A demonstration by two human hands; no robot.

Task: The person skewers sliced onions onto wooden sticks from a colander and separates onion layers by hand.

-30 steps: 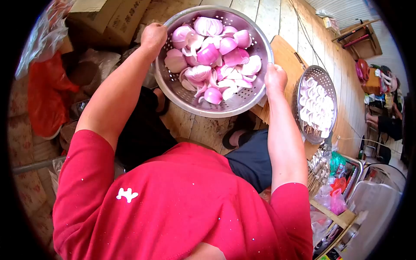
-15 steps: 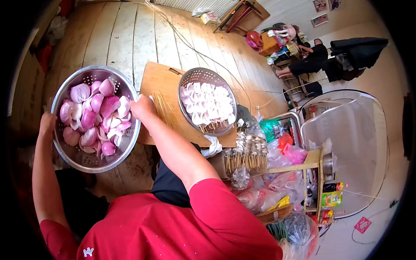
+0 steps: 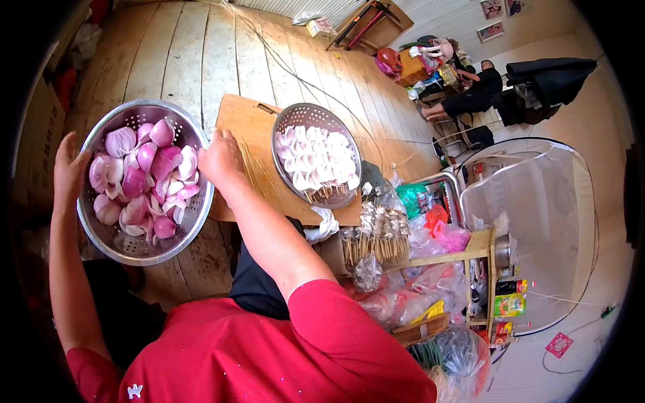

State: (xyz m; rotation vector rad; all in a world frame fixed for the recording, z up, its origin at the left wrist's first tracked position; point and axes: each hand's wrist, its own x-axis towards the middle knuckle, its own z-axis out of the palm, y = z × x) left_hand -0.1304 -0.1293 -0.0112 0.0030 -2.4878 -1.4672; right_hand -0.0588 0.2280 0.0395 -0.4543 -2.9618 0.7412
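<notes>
A metal colander [image 3: 144, 255] full of cut red onion pieces [image 3: 138, 181] is in front of me at the left. My left hand [image 3: 69, 164] is at its left rim with fingers stretched out, thumb side close to the metal. At the opposite rim, my right hand [image 3: 220, 160] has its fingers curled against the edge. Just beyond that hand, thin wooden skewers [image 3: 254, 168] lie on a wooden board [image 3: 235, 117]. A second colander [image 3: 285, 119] on the board holds onion pieces threaded on skewers [image 3: 316, 158]. What supports the first colander is hidden.
Bundled skewers with greyish food [image 3: 383, 235] stand right of the board, beside plastic bags [image 3: 430, 289] and a wooden shelf [image 3: 480, 248]. A white mesh cover [image 3: 531, 221] stands farther right. A person in dark clothes [image 3: 480, 87] sits at the back. A cable crosses the plank floor [image 3: 188, 54].
My left hand's fingers have loosened from the rim and stretched upward. My right hand has shifted slightly up at its rim. The whole view has moved a little; the colander stays in place.
</notes>
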